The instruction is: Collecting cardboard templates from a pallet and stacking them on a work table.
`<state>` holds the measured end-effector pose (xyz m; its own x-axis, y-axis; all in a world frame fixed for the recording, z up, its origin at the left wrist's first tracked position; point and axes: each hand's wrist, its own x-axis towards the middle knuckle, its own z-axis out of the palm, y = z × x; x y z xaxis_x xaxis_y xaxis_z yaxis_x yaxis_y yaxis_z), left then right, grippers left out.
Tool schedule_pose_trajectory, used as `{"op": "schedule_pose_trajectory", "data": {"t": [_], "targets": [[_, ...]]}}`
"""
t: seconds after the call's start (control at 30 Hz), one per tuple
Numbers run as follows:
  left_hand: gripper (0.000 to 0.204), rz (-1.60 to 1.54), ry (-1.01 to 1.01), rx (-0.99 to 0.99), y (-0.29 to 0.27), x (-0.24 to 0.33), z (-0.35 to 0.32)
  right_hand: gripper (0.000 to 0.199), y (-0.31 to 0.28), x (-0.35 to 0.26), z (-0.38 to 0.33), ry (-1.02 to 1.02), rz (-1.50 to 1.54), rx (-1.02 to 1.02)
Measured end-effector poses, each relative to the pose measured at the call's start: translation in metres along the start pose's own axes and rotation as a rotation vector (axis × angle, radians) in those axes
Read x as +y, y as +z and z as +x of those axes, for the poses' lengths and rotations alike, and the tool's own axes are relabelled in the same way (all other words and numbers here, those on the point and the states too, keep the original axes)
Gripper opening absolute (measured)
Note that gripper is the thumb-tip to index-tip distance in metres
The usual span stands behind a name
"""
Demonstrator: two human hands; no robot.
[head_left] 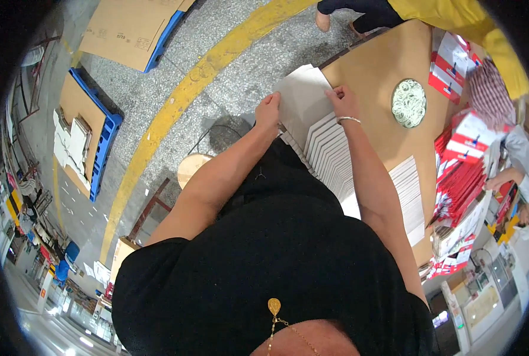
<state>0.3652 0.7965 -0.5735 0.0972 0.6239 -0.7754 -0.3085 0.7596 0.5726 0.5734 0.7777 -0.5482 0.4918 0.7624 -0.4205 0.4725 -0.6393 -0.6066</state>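
A grey-white cardboard sheet (pixel 303 98) is held by its two sides between my hands, at the left edge of the table. My left hand (pixel 268 111) is closed on its left edge, the fingers curled. On the opposite edge, my right hand (pixel 344 102) pinches the sheet with thumb and fingers; a bracelet circles that wrist. Below the sheet, toward my body, lies a fanned row of similar folded cardboard pieces (pixel 328 148), overlapping one another. My right forearm hides part of that row. Beyond the forearm lies another stack of white pieces (pixel 408 199).
The brown table (pixel 368 65) holds a round pale-green dish (pixel 408 103) of white rings or bands. Red-and-white printed cartons (pixel 460 190) pile up at right, near co-workers. Left on the floor are blue pallets (pixel 105 139) with cardboard, and a round stool (pixel 192 169).
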Motion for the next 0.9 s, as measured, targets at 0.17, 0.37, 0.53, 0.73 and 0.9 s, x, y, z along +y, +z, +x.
{"op": "schedule_pose_trajectory", "data": {"t": [0.17, 0.37, 0.53, 0.73, 0.9], "targets": [[0.027, 0.102, 0.002, -0.022, -0.005, 0.001, 0.002, 0.030, 0.002, 0.004, -0.004, -0.039, 0.100, 0.053], [0.034, 0.403, 0.221, 0.019, -0.011, 0.011, -0.018, 0.033, -0.009, 0.021, -0.018, -0.291, -0.005, 0.233], [0.037, 0.671, 0.234, 0.011, -0.041, 0.020, -0.040, 0.033, -0.012, 0.013, -0.033, -0.487, -0.235, 0.261], [0.038, 0.409, -0.140, -0.125, -0.025, 0.020, -0.061, 0.034, 0.000, -0.011, -0.021, -0.505, -0.308, 0.165], [0.039, 0.323, -0.107, -0.039, -0.018, 0.018, -0.065, 0.036, 0.005, -0.012, -0.024, -0.477, -0.242, 0.119]]}}
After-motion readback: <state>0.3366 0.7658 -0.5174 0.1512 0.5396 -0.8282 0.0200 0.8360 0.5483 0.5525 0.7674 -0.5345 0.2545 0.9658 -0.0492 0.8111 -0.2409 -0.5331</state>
